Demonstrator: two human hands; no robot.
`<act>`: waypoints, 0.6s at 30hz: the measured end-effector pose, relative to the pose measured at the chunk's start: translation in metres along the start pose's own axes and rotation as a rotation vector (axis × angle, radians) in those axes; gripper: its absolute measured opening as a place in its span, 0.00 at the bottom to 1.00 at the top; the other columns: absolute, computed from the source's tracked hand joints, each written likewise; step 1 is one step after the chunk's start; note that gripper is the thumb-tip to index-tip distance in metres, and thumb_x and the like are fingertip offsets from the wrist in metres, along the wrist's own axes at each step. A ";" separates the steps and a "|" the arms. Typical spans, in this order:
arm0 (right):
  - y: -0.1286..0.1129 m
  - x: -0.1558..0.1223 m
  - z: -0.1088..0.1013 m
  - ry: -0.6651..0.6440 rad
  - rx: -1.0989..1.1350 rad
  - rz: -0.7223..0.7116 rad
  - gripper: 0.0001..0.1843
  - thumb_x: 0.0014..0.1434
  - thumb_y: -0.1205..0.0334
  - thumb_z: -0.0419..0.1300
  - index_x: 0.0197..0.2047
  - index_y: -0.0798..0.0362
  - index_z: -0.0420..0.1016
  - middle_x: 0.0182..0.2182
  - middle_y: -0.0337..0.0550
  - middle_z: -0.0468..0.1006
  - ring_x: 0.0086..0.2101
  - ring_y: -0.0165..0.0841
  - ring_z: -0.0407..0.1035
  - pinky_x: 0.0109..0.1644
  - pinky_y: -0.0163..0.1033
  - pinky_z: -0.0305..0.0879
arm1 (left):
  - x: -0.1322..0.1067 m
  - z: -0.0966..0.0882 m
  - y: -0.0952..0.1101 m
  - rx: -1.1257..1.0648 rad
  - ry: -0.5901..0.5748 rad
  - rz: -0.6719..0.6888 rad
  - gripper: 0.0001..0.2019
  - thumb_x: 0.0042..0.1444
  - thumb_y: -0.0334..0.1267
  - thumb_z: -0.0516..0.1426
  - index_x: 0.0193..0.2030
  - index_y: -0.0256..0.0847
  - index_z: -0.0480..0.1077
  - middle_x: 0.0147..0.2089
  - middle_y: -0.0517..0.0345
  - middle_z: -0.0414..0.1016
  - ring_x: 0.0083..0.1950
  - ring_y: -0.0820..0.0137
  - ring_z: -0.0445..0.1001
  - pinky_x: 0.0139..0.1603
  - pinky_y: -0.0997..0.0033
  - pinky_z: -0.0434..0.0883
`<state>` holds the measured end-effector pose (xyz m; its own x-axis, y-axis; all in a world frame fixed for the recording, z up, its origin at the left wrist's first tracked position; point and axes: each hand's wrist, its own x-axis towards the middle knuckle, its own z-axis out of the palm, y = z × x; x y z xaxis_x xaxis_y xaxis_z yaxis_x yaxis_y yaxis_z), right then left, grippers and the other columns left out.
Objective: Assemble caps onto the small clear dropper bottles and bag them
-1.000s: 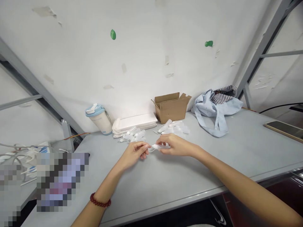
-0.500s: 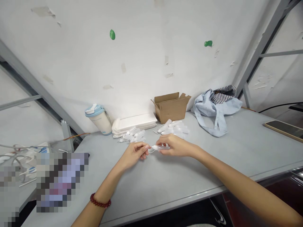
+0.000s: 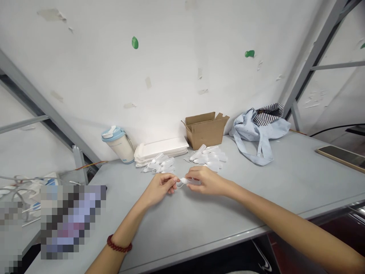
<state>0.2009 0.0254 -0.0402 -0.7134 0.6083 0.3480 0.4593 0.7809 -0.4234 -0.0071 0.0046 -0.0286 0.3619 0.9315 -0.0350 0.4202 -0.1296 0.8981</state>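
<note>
A small translucent plastic bottle (image 3: 190,182) with a white tip and a thin looped strap lies level between my hands, just over the table. My right hand (image 3: 205,179) is closed around its body, thumb below and fingers above. At its tip end, my left hand (image 3: 163,186) pinches finger and thumb together by the strap; the exact part held is too small to make out. Behind my hands lie two piles of similar bottles, a left pile (image 3: 161,163) and a larger right pile (image 3: 209,156).
Along the wall stand a blue-lidded cup (image 3: 118,144), a stack of white sheets (image 3: 162,146), an open cardboard box (image 3: 207,131) and a light blue cloth bag (image 3: 251,129). A phone (image 3: 342,156) lies at the right. The grey table (image 3: 182,232) has its front edge near me.
My right hand has shifted slightly left and down along with the bottle, its fingers now closer to the bottle's tip. The left hand keeps its pinch, and the piles have not changed.
</note>
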 end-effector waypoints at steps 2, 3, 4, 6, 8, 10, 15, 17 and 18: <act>0.000 -0.001 0.003 0.023 -0.007 -0.007 0.08 0.56 0.64 0.58 0.39 0.57 0.74 0.30 0.44 0.72 0.31 0.32 0.66 0.35 0.35 0.60 | 0.000 0.000 -0.002 -0.017 -0.008 0.001 0.16 0.54 0.48 0.54 0.23 0.37 0.68 0.22 0.59 0.67 0.24 0.73 0.66 0.30 0.73 0.65; -0.001 -0.001 0.004 0.034 -0.011 -0.015 0.08 0.57 0.64 0.58 0.39 0.56 0.74 0.30 0.44 0.72 0.31 0.32 0.66 0.36 0.36 0.61 | 0.000 -0.001 -0.003 -0.025 -0.012 0.004 0.16 0.55 0.48 0.54 0.24 0.37 0.68 0.22 0.60 0.67 0.24 0.73 0.66 0.30 0.73 0.65; -0.001 -0.002 0.005 0.044 -0.016 -0.025 0.07 0.57 0.64 0.58 0.39 0.56 0.73 0.30 0.44 0.72 0.31 0.32 0.66 0.36 0.36 0.61 | 0.000 0.000 -0.004 -0.032 -0.017 0.007 0.16 0.55 0.47 0.54 0.24 0.37 0.68 0.22 0.60 0.67 0.24 0.73 0.66 0.30 0.73 0.65; -0.001 -0.002 0.007 0.061 -0.035 -0.044 0.06 0.57 0.65 0.57 0.37 0.56 0.73 0.29 0.44 0.71 0.31 0.32 0.66 0.35 0.36 0.61 | 0.001 0.000 -0.006 -0.041 -0.022 0.011 0.16 0.55 0.47 0.54 0.23 0.38 0.68 0.22 0.60 0.67 0.24 0.73 0.66 0.30 0.73 0.65; -0.001 -0.002 0.009 0.077 -0.059 -0.058 0.05 0.58 0.65 0.56 0.36 0.56 0.72 0.29 0.44 0.71 0.30 0.32 0.66 0.35 0.36 0.60 | 0.000 0.001 -0.008 -0.049 -0.028 0.008 0.16 0.55 0.47 0.55 0.23 0.37 0.68 0.22 0.60 0.67 0.24 0.73 0.66 0.29 0.73 0.65; -0.001 -0.002 0.013 0.099 -0.078 -0.065 0.06 0.58 0.65 0.55 0.36 0.57 0.72 0.29 0.45 0.71 0.30 0.33 0.66 0.34 0.36 0.61 | 0.000 0.003 -0.008 -0.058 -0.035 -0.002 0.16 0.54 0.47 0.55 0.22 0.37 0.68 0.22 0.60 0.67 0.24 0.74 0.66 0.29 0.73 0.65; -0.002 -0.002 0.017 0.147 -0.054 -0.067 0.07 0.57 0.69 0.53 0.37 0.57 0.73 0.30 0.46 0.72 0.31 0.33 0.66 0.35 0.36 0.62 | 0.000 0.007 -0.005 -0.072 -0.028 -0.013 0.16 0.54 0.47 0.55 0.22 0.37 0.67 0.21 0.60 0.67 0.23 0.74 0.65 0.29 0.73 0.64; -0.002 -0.002 0.016 0.163 -0.033 -0.070 0.08 0.57 0.70 0.53 0.37 0.57 0.73 0.30 0.46 0.73 0.31 0.32 0.67 0.34 0.36 0.62 | 0.000 0.007 -0.004 -0.076 -0.026 -0.006 0.16 0.54 0.46 0.55 0.21 0.37 0.68 0.20 0.60 0.66 0.23 0.74 0.65 0.29 0.73 0.64; -0.003 -0.002 0.015 0.169 -0.023 -0.073 0.08 0.57 0.70 0.53 0.37 0.57 0.72 0.30 0.46 0.73 0.30 0.32 0.67 0.34 0.35 0.62 | 0.000 0.007 -0.003 -0.082 -0.025 0.000 0.16 0.54 0.46 0.55 0.21 0.37 0.68 0.19 0.61 0.66 0.23 0.74 0.64 0.29 0.73 0.64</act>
<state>0.1930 0.0200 -0.0527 -0.6467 0.5638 0.5137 0.4234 0.8256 -0.3731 -0.0023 0.0026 -0.0348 0.3826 0.9228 -0.0450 0.3515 -0.1004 0.9308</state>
